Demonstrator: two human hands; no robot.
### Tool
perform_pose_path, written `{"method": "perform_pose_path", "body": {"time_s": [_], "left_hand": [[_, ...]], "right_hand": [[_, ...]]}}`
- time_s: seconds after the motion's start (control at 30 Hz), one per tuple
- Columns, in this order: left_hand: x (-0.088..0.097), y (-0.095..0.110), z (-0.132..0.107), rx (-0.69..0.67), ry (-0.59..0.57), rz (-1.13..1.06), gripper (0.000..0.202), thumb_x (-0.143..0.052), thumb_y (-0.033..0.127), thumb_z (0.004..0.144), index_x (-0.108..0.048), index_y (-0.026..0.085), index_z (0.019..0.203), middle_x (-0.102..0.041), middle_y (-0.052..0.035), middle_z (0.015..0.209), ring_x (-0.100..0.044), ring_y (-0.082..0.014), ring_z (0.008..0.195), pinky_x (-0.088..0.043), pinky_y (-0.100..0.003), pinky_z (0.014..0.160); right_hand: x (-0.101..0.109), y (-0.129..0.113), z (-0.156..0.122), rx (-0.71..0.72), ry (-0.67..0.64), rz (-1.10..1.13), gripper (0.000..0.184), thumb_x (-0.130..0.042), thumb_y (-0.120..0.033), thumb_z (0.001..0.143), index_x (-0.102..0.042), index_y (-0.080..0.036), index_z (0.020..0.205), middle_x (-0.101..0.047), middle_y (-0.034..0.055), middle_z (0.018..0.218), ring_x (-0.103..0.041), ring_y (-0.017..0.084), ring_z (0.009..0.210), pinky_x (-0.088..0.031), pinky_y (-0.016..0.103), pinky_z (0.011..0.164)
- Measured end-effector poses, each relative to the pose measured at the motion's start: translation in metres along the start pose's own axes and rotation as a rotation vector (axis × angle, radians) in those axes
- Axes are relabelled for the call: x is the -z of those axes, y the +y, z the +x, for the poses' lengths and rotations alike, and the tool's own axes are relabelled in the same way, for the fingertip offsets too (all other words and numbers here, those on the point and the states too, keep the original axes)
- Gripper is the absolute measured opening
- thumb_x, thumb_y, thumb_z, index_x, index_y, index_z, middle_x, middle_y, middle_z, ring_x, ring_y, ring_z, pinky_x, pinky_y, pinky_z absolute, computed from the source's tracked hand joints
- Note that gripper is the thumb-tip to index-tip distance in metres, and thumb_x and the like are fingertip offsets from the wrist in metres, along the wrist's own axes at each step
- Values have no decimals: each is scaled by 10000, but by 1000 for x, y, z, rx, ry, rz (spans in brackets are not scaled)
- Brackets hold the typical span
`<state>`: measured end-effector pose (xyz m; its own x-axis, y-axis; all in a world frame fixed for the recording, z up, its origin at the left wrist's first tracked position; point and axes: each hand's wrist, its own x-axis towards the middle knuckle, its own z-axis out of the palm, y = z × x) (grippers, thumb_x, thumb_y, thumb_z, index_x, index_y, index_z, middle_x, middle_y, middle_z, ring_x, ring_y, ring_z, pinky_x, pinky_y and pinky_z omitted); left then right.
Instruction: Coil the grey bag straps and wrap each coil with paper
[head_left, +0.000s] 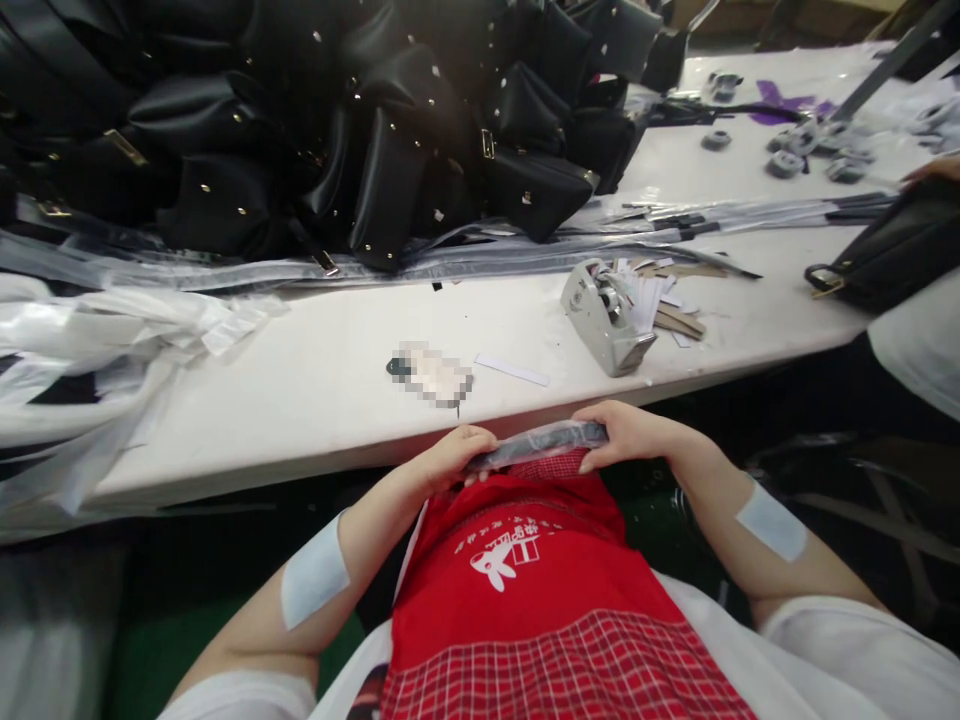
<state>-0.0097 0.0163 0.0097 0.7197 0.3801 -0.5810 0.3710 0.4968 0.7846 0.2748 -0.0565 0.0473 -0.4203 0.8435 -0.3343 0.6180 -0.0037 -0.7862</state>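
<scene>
Between both hands, just off the table's front edge, is a black bag strap wrapped in clear plastic [544,438]. My left hand [457,455] closes its fingers around the left end. The other end sits in the grip of my right hand [621,430], thumb and fingers on either side. Below the strap is a red apron [517,530] with a white rabbit print. On the table, ahead of my hands, lie a white paper strip [512,369] and a small blurred-out item [431,374]. A grey tape dispenser [600,320] stands beyond my right hand.
Black leather bags [390,170] are heaped along the back left. White plastic wrapping [112,330] spreads over the table's left end. Paper and card scraps [667,300] lie by the dispenser, with tape rolls [787,163] farther back. Another person's arm and a black bag [892,250] are at right.
</scene>
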Motion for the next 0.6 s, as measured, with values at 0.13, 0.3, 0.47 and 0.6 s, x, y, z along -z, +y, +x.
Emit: {"method": "perform_pose_path", "body": {"time_s": [0.13,0.3,0.47,0.6], "left_hand": [[-7,8,-2,-10,-107,40,434,-535,537,787,-611,119,705,-603,-12,526,-423,-51,316,-159,-176,301],[-11,11,-6,50,-191,35,469,-488,532,848,-638,103,735,-547,2,456,-317,-37,274,-149,-183,298],[-10,42,-7,-146,-24,-437,350,-380,353,832,-558,135,623,-404,42,391,-223,-47,248,-146,-187,276],[-14,79,1,-494,112,-670,203,-523,222,812,-610,117,963,-637,-24,766,-525,-45,490,-448,-158,508]], "right_hand": [[0,-3,4,-19,91,0,380,-716,-480,703,-687,-145,878,-628,-19,698,-533,146,630,-404,231,591],[16,10,-1,-26,222,-107,296,-681,-325,719,-697,-158,963,-705,18,813,-620,201,746,-451,265,688],[-10,13,11,30,187,-44,283,-588,-309,818,-687,-188,1054,-720,58,996,-642,247,899,-470,338,829],[-69,-17,27,65,-3,181,308,-494,-397,912,-695,-193,1025,-720,51,889,-652,213,809,-501,331,782]]}}
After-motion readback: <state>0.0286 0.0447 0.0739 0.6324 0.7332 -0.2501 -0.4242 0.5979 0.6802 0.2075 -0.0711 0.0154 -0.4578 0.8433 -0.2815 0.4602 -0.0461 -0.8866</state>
